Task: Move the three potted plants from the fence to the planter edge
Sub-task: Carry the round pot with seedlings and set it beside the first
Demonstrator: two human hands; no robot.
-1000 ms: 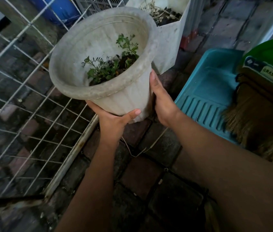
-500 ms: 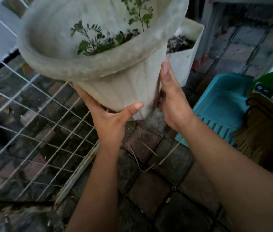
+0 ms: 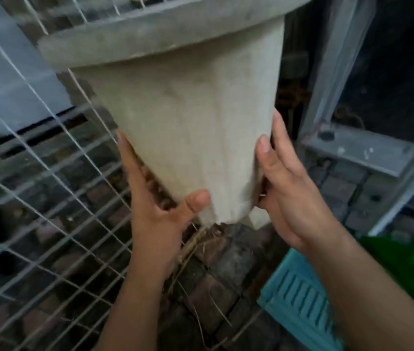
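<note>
A large pale grey plant pot (image 3: pixel 188 117) fills the upper middle of the head view, raised well above the brick floor. I see only its outer wall and the underside of its rim; the plant inside is hidden. My left hand (image 3: pixel 157 211) grips the pot's narrow base from the left, thumb across the front. My right hand (image 3: pixel 284 188) presses on the base from the right, fingers pointing up. A second white pot's corner (image 3: pixel 259 220) shows just behind the base.
A white wire mesh fence (image 3: pixel 48 198) leans across the left side over brick paving (image 3: pixel 216 287). A teal plastic tray (image 3: pixel 299 305) lies at lower right beside a green object (image 3: pixel 413 259). A grey metal frame (image 3: pixel 358 148) stands at right.
Both hands have lifted the pot upward and closer to the camera; its opening and the plant, visible before, are now out of sight above the frame.
</note>
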